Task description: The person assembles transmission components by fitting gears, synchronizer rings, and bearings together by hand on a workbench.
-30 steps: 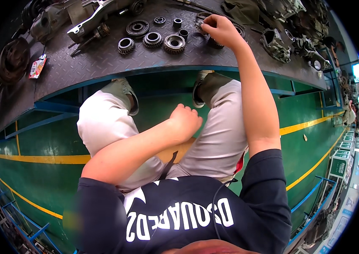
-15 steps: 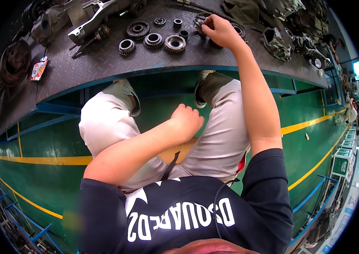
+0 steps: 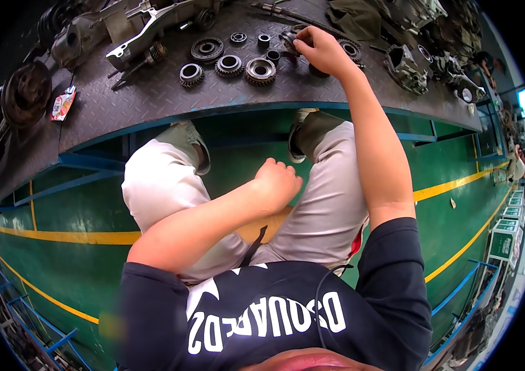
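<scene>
Gear (image 3: 286, 42) pinched, tilted, at right hand's (image 3: 323, 51) fingertips over tabletop (image 3: 151, 102); grip little changed from half-second ago, handling ongoing. Left hand (image 3: 279, 184) loosely curled, well apart; contents hidden.

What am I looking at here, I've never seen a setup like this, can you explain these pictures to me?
There's no machine: these are a person's right hand and left hand. Every picture comes from one wide fisheye camera on their head, looking down, so straight edges bend. On the metal workbench lie toothed gears, plain collars and, farther right, a metal housing. The right hand's fingers pinch a dark metal ring. The left hand is curled above the light trousers; whether it holds anything is hidden.
</scene>
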The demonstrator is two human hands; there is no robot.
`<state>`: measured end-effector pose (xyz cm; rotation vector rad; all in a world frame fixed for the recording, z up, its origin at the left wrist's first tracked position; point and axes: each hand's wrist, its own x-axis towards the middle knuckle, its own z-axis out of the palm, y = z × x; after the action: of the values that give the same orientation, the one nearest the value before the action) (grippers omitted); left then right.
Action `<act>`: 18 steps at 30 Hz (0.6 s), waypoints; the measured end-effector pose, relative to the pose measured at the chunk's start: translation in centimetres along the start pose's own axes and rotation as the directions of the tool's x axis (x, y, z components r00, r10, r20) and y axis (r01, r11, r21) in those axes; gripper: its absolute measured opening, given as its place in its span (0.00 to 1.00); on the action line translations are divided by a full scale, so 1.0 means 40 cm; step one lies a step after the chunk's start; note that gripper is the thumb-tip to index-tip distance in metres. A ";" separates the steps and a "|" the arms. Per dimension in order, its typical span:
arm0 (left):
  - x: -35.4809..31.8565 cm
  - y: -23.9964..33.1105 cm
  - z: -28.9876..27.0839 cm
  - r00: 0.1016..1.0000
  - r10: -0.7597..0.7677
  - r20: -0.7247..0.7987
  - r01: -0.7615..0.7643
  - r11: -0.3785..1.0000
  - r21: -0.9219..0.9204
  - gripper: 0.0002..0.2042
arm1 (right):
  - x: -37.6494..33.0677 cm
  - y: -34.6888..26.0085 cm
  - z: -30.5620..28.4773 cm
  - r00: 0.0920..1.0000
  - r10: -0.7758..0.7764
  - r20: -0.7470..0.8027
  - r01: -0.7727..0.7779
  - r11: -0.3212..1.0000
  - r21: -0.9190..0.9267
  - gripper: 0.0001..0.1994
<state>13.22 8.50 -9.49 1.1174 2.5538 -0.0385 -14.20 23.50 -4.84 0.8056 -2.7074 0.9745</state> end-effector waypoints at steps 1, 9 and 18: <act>0.000 0.000 -0.002 1.000 0.003 -0.001 -0.003 1.000 0.005 0.21 | 0.005 0.011 0.000 0.998 0.015 -0.061 -0.010 0.997 0.074 0.18; -0.034 -0.126 -0.180 0.930 -0.228 -0.289 0.149 0.951 -0.270 0.15 | 0.014 -0.021 -0.048 0.962 0.177 0.208 -0.272 0.595 0.757 0.16; -0.035 -0.278 -0.312 0.378 -0.810 -0.449 -0.513 0.221 -0.830 0.19 | -0.022 -0.195 -0.046 0.932 -0.216 0.291 -0.277 0.093 0.956 0.13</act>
<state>2.32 1.90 1.39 0.0106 2.3105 2.5542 -9.33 20.02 0.57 1.1173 -1.7585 3.1146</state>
